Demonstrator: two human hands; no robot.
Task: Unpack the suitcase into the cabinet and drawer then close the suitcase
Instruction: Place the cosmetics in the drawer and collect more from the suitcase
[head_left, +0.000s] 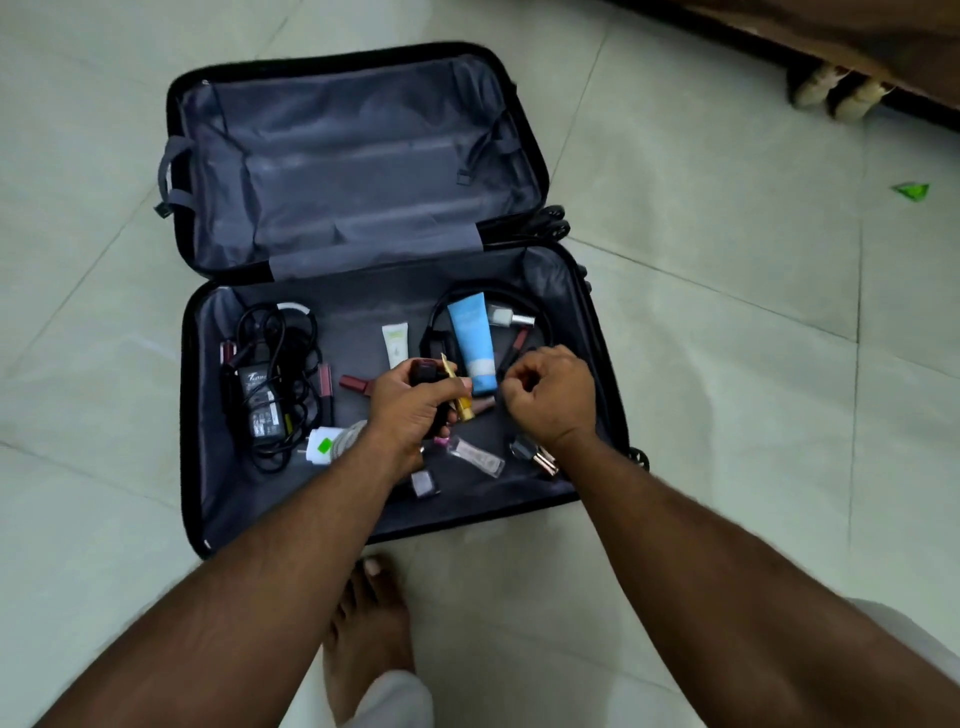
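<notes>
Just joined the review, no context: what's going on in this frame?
A person stands over an open suitcase on a tiled floor, picking small items out of its near half. The left hand grips a few small items, among them a dark one and a yellow tube. The right hand is curled just beside it; what it holds, if anything, is unclear. Still inside: a blue tube, a black power adapter with tangled cables, a white plug and scattered cosmetics. The far half looks emptied.

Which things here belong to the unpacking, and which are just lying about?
Job: suitcase; left hand holding small yellow tube; right hand; blue tube; laptop charger; white plug; white tube.
Lying about: green scrap on floor; sandals under furniture.
</notes>
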